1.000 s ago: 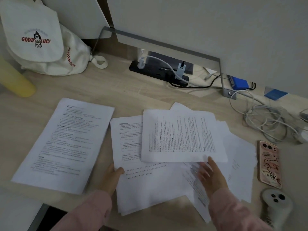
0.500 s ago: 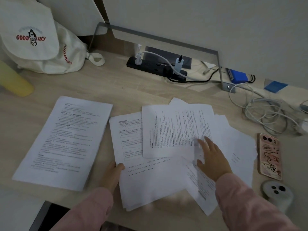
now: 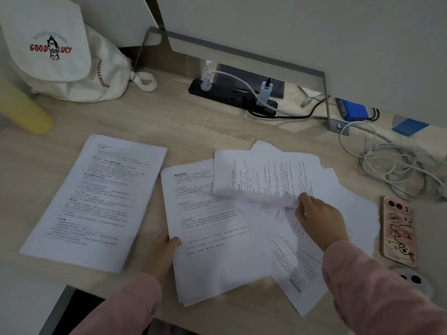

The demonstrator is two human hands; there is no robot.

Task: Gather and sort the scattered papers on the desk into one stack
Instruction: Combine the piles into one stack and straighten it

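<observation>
A loose pile of printed papers (image 3: 217, 250) lies fanned out in the middle of the wooden desk (image 3: 169, 122). On top of it lies a sideways sheet (image 3: 266, 172); its near edge is lifted and blurred. My right hand (image 3: 319, 218) pinches that near edge at its right end. My left hand (image 3: 164, 252) grips the pile's left edge, thumb on top. A separate printed sheet (image 3: 96, 201) lies flat to the left, apart from the pile. More sheets stick out under my right forearm.
A pink-cased phone (image 3: 399, 230) and a white controller (image 3: 411, 281) lie right of the pile. Tangled white cables (image 3: 396, 165) sit at the back right, a black power strip (image 3: 232, 96) at the back, a white bag (image 3: 60, 52) and a yellow cylinder (image 3: 24, 110) at the back left.
My right hand moved up over the pile from its near side and pinched the top sideways sheet, whose near edge now lifts. My left hand stayed on the pile's left edge.
</observation>
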